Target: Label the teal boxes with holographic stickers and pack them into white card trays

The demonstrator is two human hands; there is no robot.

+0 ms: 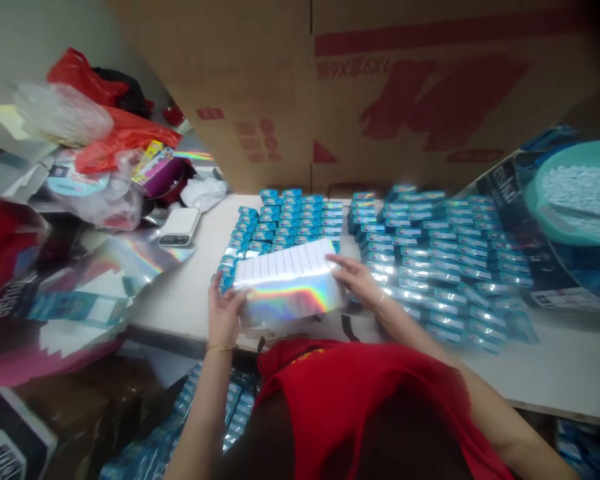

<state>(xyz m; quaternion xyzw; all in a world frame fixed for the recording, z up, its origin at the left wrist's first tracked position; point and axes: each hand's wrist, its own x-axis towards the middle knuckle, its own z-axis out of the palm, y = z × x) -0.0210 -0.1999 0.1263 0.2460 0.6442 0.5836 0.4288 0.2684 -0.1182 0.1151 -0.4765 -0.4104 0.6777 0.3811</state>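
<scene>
Pack (290,287), white on top and shiny in front, above the front of the counter (175,310). Left grip (225,311) closed on one end, right grip (356,279) closed on the other, maybe to stop tipping. Beyond, blue boxes (285,223) in rows, perhaps to save room. Then scale (181,222) at left, green bowl (555,159) at right, cardboard box (270,80) behind.

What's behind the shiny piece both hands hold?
Beyond the shiny piece, small blue packs sit in rows on the white table; a large cardboard carton stands behind them. Whatever the piece directly covers can't be seen.
</scene>
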